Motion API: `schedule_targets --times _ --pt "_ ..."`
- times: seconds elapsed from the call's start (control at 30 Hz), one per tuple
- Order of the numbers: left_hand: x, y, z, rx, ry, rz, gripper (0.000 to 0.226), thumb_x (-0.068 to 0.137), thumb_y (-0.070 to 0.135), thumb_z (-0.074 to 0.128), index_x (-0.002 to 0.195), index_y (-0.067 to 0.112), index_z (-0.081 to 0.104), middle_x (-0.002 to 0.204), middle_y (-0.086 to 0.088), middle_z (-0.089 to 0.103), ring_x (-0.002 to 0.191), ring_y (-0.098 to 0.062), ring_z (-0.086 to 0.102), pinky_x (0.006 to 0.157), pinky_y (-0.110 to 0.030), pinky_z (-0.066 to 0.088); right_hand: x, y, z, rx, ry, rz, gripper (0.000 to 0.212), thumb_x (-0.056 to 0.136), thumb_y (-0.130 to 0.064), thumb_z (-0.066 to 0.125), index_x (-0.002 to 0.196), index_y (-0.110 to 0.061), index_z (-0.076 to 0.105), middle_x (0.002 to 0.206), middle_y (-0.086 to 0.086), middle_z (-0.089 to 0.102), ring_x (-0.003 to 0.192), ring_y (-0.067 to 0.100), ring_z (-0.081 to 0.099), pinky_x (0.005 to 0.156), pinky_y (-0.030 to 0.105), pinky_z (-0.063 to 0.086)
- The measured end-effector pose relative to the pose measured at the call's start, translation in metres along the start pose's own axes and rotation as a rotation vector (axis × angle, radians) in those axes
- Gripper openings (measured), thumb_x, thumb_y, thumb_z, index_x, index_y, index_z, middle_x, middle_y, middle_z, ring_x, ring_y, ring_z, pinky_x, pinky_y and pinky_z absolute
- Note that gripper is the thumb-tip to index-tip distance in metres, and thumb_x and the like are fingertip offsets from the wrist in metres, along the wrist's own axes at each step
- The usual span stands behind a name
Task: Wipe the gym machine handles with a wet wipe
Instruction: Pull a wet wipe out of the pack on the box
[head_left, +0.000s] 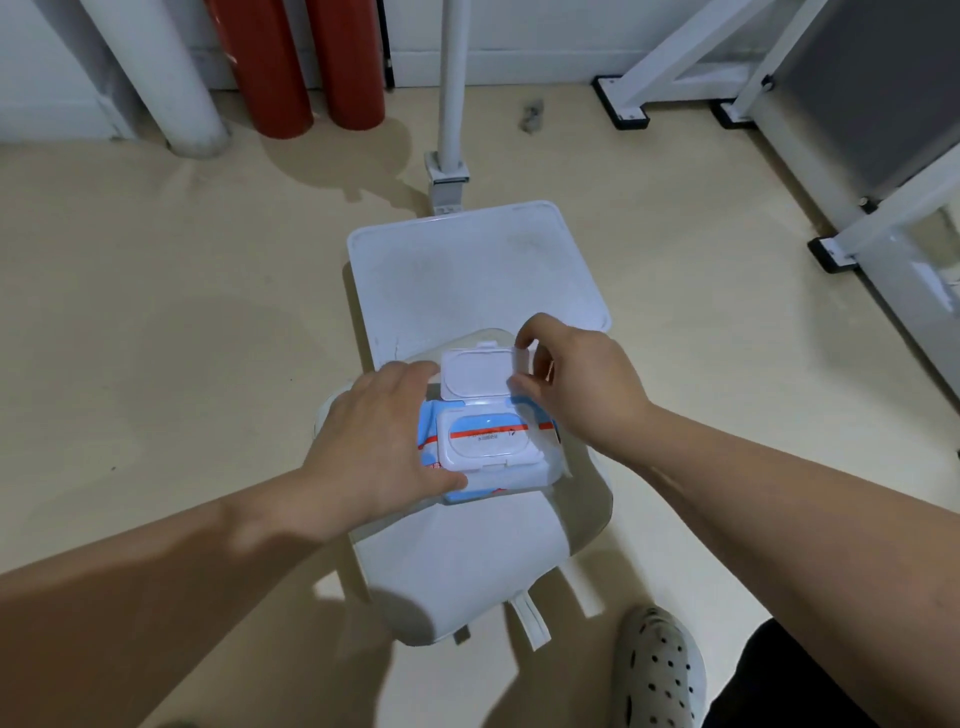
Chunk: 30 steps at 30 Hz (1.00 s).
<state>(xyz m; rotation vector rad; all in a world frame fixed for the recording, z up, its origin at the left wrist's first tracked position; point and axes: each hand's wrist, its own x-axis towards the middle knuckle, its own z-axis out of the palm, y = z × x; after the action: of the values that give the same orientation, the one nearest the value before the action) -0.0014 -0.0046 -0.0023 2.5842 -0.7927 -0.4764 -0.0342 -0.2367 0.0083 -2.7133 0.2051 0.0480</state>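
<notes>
Head cam looks straight down at a soft blue-and-white plastic pack of wet wipes (498, 470) with a rigid white flip-top dispenser, sitting on the white padded seat (467, 561) of a gym machine. Everything below is relative to that pack.

The left hand (379, 441) lies flat over the pack's left side, thumb along the near edge, pinning it down rather than gripping it. The right hand (576, 379) is at the far right corner, thumb and forefinger pinched on the edge of the hinged white lid (475, 371), which stands flipped open on the far side. No wipe is sticking out of the opening yet as far as I can tell; a sticker seal still seems to cover it.

Handling-wise, my guess: the pack is light and squishy, the film is slick, so it'll slide or lift when you tug a sheet. Holding the body down with one hand makes sense. The stiff lid frame is the only solid thing to grab. The wipe itself will be limp, damp and easy to tear, so pinch it low by a corner and pull slowly.

Beyond the pack is a white plastic tray (467, 270) on the beige floor.
</notes>
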Motion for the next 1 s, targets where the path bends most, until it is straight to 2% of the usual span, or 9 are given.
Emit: schedule_targets --times 0.07,0.13,0.27,0.37,0.43,0.5,0.63,0.8,1.0 --pt "-0.002 -0.003 -0.001 0.061 0.094 0.079 0.1 0.056 0.073 0.073 0.139 0.026 0.041 0.133 -0.002 0.051 0.117 -0.025 0.052 0.098 -0.042 0.045 -0.001 0.005 0.002 0.034 -0.06 -0.01 0.031 0.09 -0.028 0.074 0.119 -0.026 0.064 0.098 -0.01 0.073 0.089 0.017 0.068 0.077 0.035 0.055" --pt "-0.002 -0.007 0.003 0.108 0.141 0.213 0.087 0.062 0.077 0.061 0.132 0.026 0.05 0.128 -0.004 0.053 0.112 -0.027 0.054 0.094 -0.043 0.047 -0.002 0.01 0.0 0.052 -0.126 -0.022 0.03 0.091 -0.028 0.073 0.121 -0.028 0.068 0.11 -0.009 0.074 0.097 0.014 0.07 0.081 0.033 0.055" --pt "0.001 -0.008 0.013 0.092 0.199 0.401 0.043 0.088 0.054 0.052 0.109 0.024 0.075 0.101 -0.002 0.062 0.087 -0.029 0.058 0.077 -0.044 0.052 -0.002 0.016 -0.008 0.018 -0.173 -0.116 0.026 0.089 -0.025 0.076 0.114 -0.028 0.076 0.106 -0.005 0.062 0.083 0.015 0.06 0.076 0.035 0.053" --pt "0.012 0.0 0.015 0.122 0.218 0.465 0.038 0.089 0.044 0.048 0.106 0.027 0.078 0.086 0.0 0.061 0.073 -0.027 0.055 0.066 -0.04 0.05 -0.004 0.019 -0.012 0.022 -0.215 -0.165 0.035 0.085 -0.026 0.081 0.12 -0.025 0.075 0.106 -0.005 0.058 0.086 0.012 0.053 0.078 0.035 0.051" --pt "0.021 0.01 0.014 0.136 0.198 0.501 0.035 0.089 0.04 0.049 0.107 0.032 0.077 0.08 0.001 0.059 0.069 -0.023 0.047 0.062 -0.037 0.046 -0.009 0.023 -0.011 0.045 -0.257 -0.191 0.04 0.084 -0.026 0.082 0.124 -0.024 0.073 0.113 -0.004 0.062 0.092 0.009 0.053 0.082 0.034 0.05" --pt "0.029 0.02 0.017 0.168 0.166 0.556 0.03 0.087 0.034 0.054 0.106 0.034 0.077 0.076 0.0 0.055 0.067 -0.02 0.036 0.058 -0.034 0.04 -0.015 0.028 -0.008 0.086 -0.281 -0.178 0.045 0.085 -0.028 0.081 0.129 -0.025 0.07 0.12 -0.005 0.063 0.097 0.008 0.053 0.082 0.026 0.045" --pt "0.038 0.032 0.021 0.29 0.135 0.65 0.015 0.082 0.019 0.067 0.087 0.03 0.075 0.07 0.004 0.037 0.065 -0.019 0.03 0.056 -0.031 0.026 -0.022 0.035 -0.004 0.134 -0.309 -0.16 0.053 0.086 -0.027 0.08 0.137 -0.026 0.064 0.13 -0.004 0.062 0.112 0.013 0.055 0.081 0.01 0.035" --pt "0.046 0.042 0.015 0.407 0.106 0.73 0.026 0.062 0.006 0.081 0.058 0.023 0.062 0.068 0.006 0.025 0.064 -0.019 0.027 0.055 -0.032 0.023 -0.022 0.034 -0.009 0.105 -0.337 -0.199 0.054 0.086 -0.024 0.079 0.137 -0.03 0.063 0.132 -0.002 0.062 0.119 0.023 0.056 0.097 0.039 0.047" --pt "0.052 0.048 0.012 0.529 0.069 0.797 0.035 0.056 0.004 0.083 0.051 0.023 0.054 0.064 0.006 0.023 0.064 -0.019 0.024 0.055 -0.033 0.019 -0.022 0.038 -0.007 0.149 -0.333 -0.15 0.06 0.086 -0.027 0.081 0.142 -0.029 0.059 0.129 0.002 0.063 0.117 0.022 0.056 0.097 0.038 0.045"
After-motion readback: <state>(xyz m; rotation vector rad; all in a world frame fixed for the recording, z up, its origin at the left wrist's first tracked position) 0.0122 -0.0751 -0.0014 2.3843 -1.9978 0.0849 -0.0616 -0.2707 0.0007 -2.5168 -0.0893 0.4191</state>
